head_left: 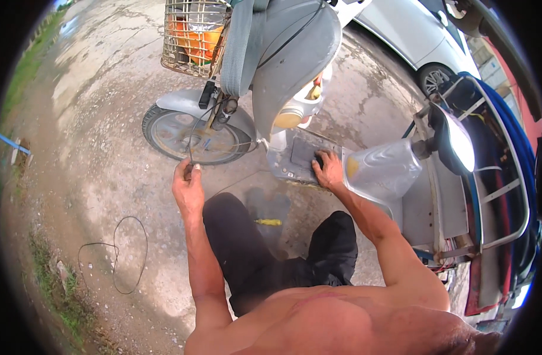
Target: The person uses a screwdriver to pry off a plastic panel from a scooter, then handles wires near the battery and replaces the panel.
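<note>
Within the left grip (188, 184) lies dark cable (189, 144).

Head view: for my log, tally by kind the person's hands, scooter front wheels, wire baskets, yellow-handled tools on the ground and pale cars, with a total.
Hands: 2 (left hand pinching a dark cable, right hand at the scooter's footboard)
Front wheel: 1
Wire basket: 1
Yellow-handled tool: 1
Pale car: 1
Total: 6
</note>
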Demonstrator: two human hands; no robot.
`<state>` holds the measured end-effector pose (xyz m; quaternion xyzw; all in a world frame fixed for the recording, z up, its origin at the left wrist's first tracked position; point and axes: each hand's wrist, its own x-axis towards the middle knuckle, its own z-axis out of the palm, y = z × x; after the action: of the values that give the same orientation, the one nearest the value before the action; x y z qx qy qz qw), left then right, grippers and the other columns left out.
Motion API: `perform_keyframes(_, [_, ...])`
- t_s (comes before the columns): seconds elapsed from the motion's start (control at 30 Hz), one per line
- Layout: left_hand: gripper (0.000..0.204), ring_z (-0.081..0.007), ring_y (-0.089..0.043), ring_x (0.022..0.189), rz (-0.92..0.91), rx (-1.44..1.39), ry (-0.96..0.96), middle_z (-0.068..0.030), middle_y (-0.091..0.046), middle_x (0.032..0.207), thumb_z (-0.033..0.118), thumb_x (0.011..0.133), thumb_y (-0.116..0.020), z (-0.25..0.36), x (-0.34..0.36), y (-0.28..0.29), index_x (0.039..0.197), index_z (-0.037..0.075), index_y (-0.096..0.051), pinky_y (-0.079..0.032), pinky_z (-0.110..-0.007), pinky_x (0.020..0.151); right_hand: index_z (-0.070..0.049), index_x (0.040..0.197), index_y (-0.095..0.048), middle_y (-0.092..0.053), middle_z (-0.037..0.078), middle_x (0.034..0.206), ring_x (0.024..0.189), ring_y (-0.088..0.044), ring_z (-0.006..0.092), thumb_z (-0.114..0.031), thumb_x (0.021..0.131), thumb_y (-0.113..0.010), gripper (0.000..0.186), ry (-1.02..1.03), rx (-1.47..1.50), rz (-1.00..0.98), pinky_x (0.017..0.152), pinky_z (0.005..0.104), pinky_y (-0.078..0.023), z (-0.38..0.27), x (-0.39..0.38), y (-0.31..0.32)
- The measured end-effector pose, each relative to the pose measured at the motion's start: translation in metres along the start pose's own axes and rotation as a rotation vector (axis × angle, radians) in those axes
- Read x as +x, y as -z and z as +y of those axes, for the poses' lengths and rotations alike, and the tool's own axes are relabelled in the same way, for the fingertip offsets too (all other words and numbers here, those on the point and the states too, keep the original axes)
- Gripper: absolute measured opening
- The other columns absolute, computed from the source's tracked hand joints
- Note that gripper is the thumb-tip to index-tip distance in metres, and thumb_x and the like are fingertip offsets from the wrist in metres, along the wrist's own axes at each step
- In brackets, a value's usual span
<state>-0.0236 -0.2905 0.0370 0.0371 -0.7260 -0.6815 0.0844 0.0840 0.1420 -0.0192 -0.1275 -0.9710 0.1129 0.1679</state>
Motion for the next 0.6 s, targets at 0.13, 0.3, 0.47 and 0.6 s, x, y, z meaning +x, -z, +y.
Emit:
perform_keyframes(0.13, [0.037, -0.0161, -0.064, 0.088, -0.096, 0.003, -0.050, -0.0103, -0.071, 0.102, 0.007, 0.096, -0.067, 0.009, -0.003, -0.001, 0.131, -0.001, -0.062, -0.052, -0.031, 0.081, -0.012, 0.130, -0.066, -0.060, 0.013, 0.137, 0.128, -0.053, 0.0361, -0.038, 0.093, -0.064, 0.045, -0.016, -0.010, -0.016, 0.107, 0.0491, -0.042, -0.006, -0.006, -0.003])
perform_keyframes(0.3, [0.039, -0.0129, -0.062, 0.076, -0.268, -0.316, 0.064, -0.0101, -0.072, 0.094, 0.003, 0.094, -0.068, 0.019, -0.016, -0.003, 0.132, 0.002, -0.059, -0.049, -0.030, 0.071, -0.011, 0.129, -0.066, -0.061, 0.013, 0.136, 0.127, -0.054, 0.0367, -0.038, 0.093, -0.064, 0.045, -0.009, 0.017, -0.009, 0.106, 0.0498, -0.042, -0.010, -0.009, -0.007])
perform_keyframes(0.47, [0.039, -0.0105, -0.059, 0.074, -0.375, -0.498, -0.113, -0.0085, -0.070, 0.097, -0.001, 0.094, -0.065, 0.060, -0.025, -0.001, 0.132, 0.000, -0.058, -0.049, -0.026, 0.067, -0.011, 0.129, -0.066, -0.061, 0.014, 0.135, 0.128, -0.053, 0.0370, -0.038, 0.093, -0.064, 0.046, 0.002, 0.042, -0.002, 0.105, 0.0504, -0.043, -0.004, -0.003, -0.006])
perform_keyframes(0.6, [0.037, -0.0103, -0.059, 0.080, -0.387, -0.560, -0.257, -0.0077, -0.067, 0.104, -0.003, 0.095, -0.064, 0.080, -0.024, 0.000, 0.132, 0.001, -0.060, -0.050, -0.025, 0.068, -0.010, 0.130, -0.065, -0.060, 0.014, 0.136, 0.127, -0.054, 0.0370, -0.038, 0.093, -0.064, 0.046, -0.003, 0.043, -0.011, 0.105, 0.0508, -0.042, -0.005, -0.001, -0.002])
